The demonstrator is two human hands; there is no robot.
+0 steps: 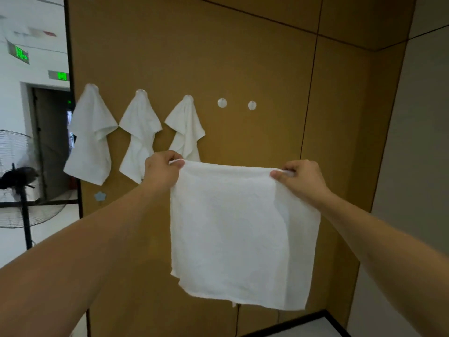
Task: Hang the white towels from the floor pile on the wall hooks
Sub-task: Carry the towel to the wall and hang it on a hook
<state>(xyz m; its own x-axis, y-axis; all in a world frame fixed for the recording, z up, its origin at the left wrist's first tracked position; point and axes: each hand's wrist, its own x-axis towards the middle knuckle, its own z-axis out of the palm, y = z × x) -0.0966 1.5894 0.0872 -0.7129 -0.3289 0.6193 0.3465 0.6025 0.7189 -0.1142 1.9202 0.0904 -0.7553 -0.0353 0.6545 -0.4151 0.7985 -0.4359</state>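
A white towel (233, 234) hangs spread out in front of me, held by its two top corners. My left hand (161, 170) pinches the left corner and my right hand (297, 177) pinches the right corner. On the brown wall three white towels hang from hooks: one at the far left (90, 139), one in the middle (139, 135) and one on the right (187, 128). To their right are two bare round hooks, the nearer one (222, 102) and the farther one (252, 105). The floor pile is out of view.
A standing fan (19, 181) is at the left by a doorway (52, 142). A dark-edged white surface (313, 324) shows at the bottom right. The brown wall meets a grey wall (413, 166) in the corner on the right.
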